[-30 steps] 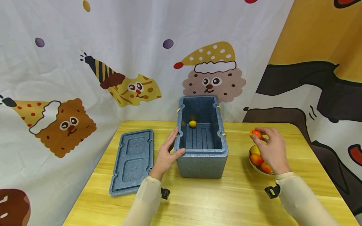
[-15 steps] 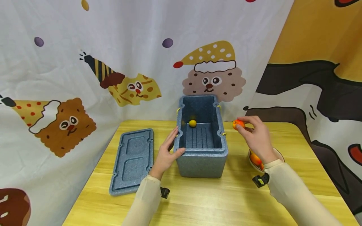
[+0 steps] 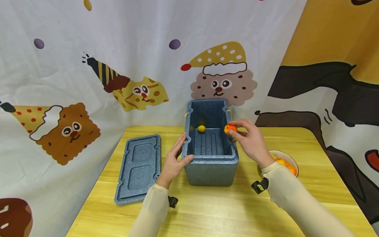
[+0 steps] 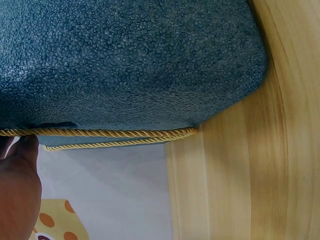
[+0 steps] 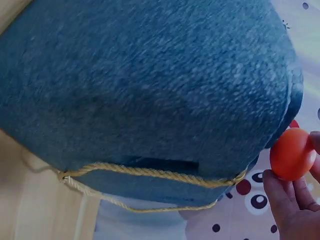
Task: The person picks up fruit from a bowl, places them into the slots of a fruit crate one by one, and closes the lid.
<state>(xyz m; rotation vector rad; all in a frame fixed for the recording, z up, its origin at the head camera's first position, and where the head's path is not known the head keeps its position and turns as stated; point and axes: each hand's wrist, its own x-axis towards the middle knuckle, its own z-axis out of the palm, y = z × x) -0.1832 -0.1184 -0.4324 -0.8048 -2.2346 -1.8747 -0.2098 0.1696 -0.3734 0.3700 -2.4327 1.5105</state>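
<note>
Pinching an orange-red fruit point(image 3: 229, 129) between thumb and fingers of the right hand point(image 3: 251, 141), at the two o'clock side of an uncovered blue-grey box point(image 3: 210, 173); hard to tell, even from the right wrist view, whether touching the rim or just beside it; resting the left hand point(image 3: 171, 164) on the box's corner at eight o'clock, with fingers lying straight along the side and thumb spread onto the near rim; seen from the left wrist with fingertips by a twisted yellow cord point(image 4: 125, 133) strung along the box wall; matched on the three o'clock side by a second cord point(image 5: 150, 171); inside the box, toward eleven o'clock on the grooved floor, a small yellow fruit point(image 3: 201, 129); between eight and nine o'clock from the box, flat on the wooden table point(image 3: 219, 214), a blue-grey lid point(image 3: 139, 171) with two recessed panels; toward four o'clock, partly behind the right sleeve point(image 3: 299, 194), a bowl point(image 3: 285, 156) of orange and yellow fruits point(image 3: 290, 169); at twelve o'clock, behind the table, a pale cloth backdrop point(image 3: 148, 33) printed with cartoon snacks in hats.
</note>
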